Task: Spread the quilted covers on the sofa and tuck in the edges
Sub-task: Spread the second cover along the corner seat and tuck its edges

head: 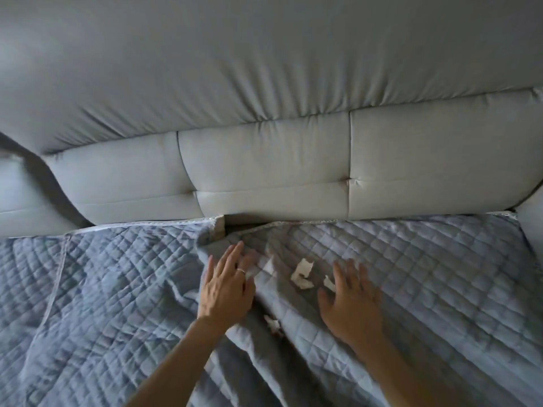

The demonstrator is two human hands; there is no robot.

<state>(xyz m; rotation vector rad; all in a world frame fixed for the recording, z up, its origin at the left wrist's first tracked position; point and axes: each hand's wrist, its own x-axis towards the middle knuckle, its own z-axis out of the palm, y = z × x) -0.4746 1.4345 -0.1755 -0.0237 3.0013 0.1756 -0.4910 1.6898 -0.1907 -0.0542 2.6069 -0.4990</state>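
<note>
The left hand (226, 286) lies flat on a rumpled fold of the quilted cover (411, 259), fingers straight and a little apart, pointing to twelve o'clock; the right hand (349, 301), at its three o'clock, also presses flat, fingers fanned and gripping nothing; both seem placed to slide the cloth toward the back cushion (264, 171) and smooth the ridge between them; the cover's trimmed edge (264, 227) sits at twelve o'clock of the left fingertips, near but apart from them, and looks lifted out of the dark crevice rather than tucked; a neighbouring cover (117, 274) spreads at nine o'clock; pale patches (302, 274) between the hands may be light or scraps; I cannot tell.
</note>
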